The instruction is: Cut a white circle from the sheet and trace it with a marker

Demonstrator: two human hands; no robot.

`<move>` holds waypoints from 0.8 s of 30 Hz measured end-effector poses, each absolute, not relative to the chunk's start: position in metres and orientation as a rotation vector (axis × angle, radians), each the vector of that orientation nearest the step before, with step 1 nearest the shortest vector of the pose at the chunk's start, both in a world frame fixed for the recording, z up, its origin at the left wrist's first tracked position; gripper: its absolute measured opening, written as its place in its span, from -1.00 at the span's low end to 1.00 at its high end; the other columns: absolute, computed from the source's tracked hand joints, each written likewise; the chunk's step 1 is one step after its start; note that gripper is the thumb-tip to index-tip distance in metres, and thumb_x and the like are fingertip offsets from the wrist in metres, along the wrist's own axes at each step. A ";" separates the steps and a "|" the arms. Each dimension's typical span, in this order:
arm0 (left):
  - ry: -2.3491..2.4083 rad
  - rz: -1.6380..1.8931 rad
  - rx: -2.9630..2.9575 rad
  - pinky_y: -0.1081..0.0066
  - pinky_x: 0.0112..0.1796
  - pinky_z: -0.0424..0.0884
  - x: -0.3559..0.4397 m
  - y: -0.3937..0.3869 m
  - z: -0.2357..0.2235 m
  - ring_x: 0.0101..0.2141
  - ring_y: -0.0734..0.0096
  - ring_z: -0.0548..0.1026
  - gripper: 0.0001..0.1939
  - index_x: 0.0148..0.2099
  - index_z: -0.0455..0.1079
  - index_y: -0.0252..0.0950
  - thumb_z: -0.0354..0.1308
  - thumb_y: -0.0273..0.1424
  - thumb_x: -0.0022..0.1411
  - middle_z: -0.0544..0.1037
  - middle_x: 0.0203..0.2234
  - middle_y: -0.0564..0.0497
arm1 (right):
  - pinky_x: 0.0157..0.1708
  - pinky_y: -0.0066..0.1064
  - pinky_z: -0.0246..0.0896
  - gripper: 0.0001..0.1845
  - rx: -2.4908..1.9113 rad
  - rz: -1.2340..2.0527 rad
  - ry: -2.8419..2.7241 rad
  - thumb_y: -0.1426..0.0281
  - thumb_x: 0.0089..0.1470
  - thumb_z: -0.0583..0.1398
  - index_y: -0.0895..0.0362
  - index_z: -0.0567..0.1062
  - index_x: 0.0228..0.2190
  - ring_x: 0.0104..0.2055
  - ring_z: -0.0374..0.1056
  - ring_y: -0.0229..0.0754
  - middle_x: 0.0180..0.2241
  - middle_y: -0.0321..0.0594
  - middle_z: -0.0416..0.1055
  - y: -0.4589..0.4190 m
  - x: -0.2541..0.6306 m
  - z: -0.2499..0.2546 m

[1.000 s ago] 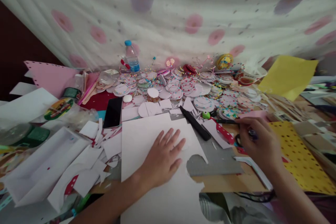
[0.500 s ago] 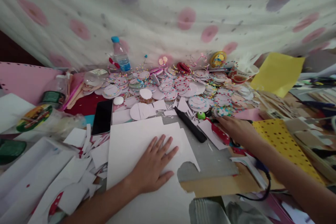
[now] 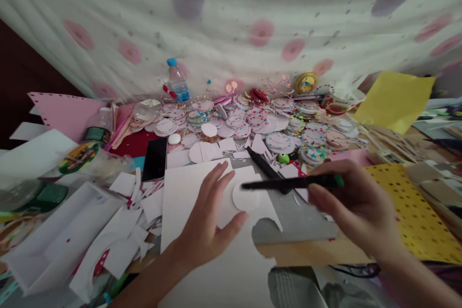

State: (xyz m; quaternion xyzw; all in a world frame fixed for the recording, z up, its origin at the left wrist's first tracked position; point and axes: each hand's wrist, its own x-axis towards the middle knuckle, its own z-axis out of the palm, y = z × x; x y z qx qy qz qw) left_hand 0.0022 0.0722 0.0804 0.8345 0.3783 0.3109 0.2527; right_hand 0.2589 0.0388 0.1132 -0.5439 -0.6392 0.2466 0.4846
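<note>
My left hand (image 3: pixel 207 224) is open over the large white card sheet (image 3: pixel 191 183), thumb and fingers spread; whether it still touches the sheet is hard to tell. Between its thumb and fingertips shows a small white paper disc (image 3: pixel 245 197) on the sheet. A slim black pen with a green end (image 3: pixel 288 183) is in my right hand (image 3: pixel 355 207), closed round it. The pen is blurred, held almost level above the sheet, its narrow end pointing left over the disc. The sheet's right edge has a round cut-out.
Behind the sheet lie a thick black tool (image 3: pixel 265 163) and a pile of decorated paper discs (image 3: pixel 249 122). A phone (image 3: pixel 155 159) and paper scraps (image 3: pixel 151 207) are at left. At right is yellow dotted card (image 3: pixel 407 202). A water bottle (image 3: pixel 177 82) stands at the back.
My right hand has come back from the clutter at right and now holds the black pen. My left hand has turned and lifted partly from flat. The small disc now shows on the sheet.
</note>
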 end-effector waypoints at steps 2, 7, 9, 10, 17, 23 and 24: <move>0.984 0.807 2.337 0.12 0.12 0.15 0.000 0.070 0.100 0.14 0.14 0.25 -0.55 0.19 0.15 -0.28 0.06 -0.28 0.30 0.32 0.13 -0.19 | -0.72 -0.58 0.09 -0.85 -1.153 0.953 -1.503 0.35 0.17 0.15 -0.01 0.31 -0.19 -0.65 0.24 -0.35 -0.55 -0.39 0.35 0.039 0.232 0.114; 0.979 0.731 2.468 0.30 -0.21 0.24 -0.023 0.060 0.124 -0.41 0.42 0.42 -0.86 -0.17 0.36 -0.30 0.02 -0.36 0.36 0.51 -0.46 0.05 | -0.54 -0.56 0.24 -0.89 -0.946 1.204 -1.542 0.38 0.14 0.18 0.01 0.35 -0.25 -0.46 0.31 -0.33 -0.39 -0.31 0.33 0.042 0.203 0.112; 1.039 0.787 2.551 0.30 -0.22 0.22 -0.034 0.057 0.126 -0.42 0.42 0.42 -0.88 -0.19 0.36 -0.30 0.08 -0.35 0.33 0.51 -0.46 0.05 | -0.45 -0.54 0.28 -0.89 -0.944 1.218 -1.634 0.39 0.16 0.17 0.02 0.36 -0.22 -0.38 0.33 -0.30 -0.35 -0.28 0.35 0.042 0.203 0.112; 1.060 0.818 2.588 0.30 -0.21 0.21 -0.038 0.056 0.126 -0.41 0.42 0.43 -0.90 -0.19 0.35 -0.29 0.10 -0.36 0.32 0.52 -0.46 0.06 | -0.43 -0.53 0.28 -0.87 -0.957 1.223 -1.674 0.40 0.17 0.16 0.02 0.36 -0.20 -0.37 0.33 -0.29 -0.34 -0.27 0.37 0.041 0.204 0.111; 1.093 0.929 2.629 0.31 -0.18 0.21 -0.049 0.055 0.126 -0.41 0.47 0.47 -0.92 -0.20 0.34 -0.25 0.18 -0.45 0.25 0.57 -0.43 0.10 | -0.41 -0.49 0.30 -0.86 -1.048 1.158 -1.898 0.39 0.18 0.12 0.06 0.34 -0.17 -0.33 0.36 -0.26 -0.31 -0.23 0.40 0.039 0.204 0.123; 1.115 0.821 2.788 0.29 -0.12 0.20 -0.047 0.057 0.129 -0.41 0.49 0.48 -0.88 -0.22 0.36 -0.26 0.06 -0.56 0.27 0.55 -0.45 0.11 | -0.45 -0.46 0.23 -0.81 -1.137 0.943 -2.439 0.37 0.25 0.04 0.07 0.37 -0.11 -0.38 0.41 -0.23 -0.34 -0.23 0.46 0.045 0.200 0.131; 1.110 0.762 2.819 0.30 -0.13 0.20 -0.047 0.058 0.129 -0.42 0.48 0.46 -0.88 -0.23 0.37 -0.27 0.03 -0.55 0.28 0.54 -0.47 0.10 | -0.45 -0.45 0.21 -0.81 -1.145 0.899 -2.497 0.36 0.26 0.03 0.08 0.38 -0.13 -0.38 0.41 -0.22 -0.36 -0.23 0.46 0.046 0.200 0.131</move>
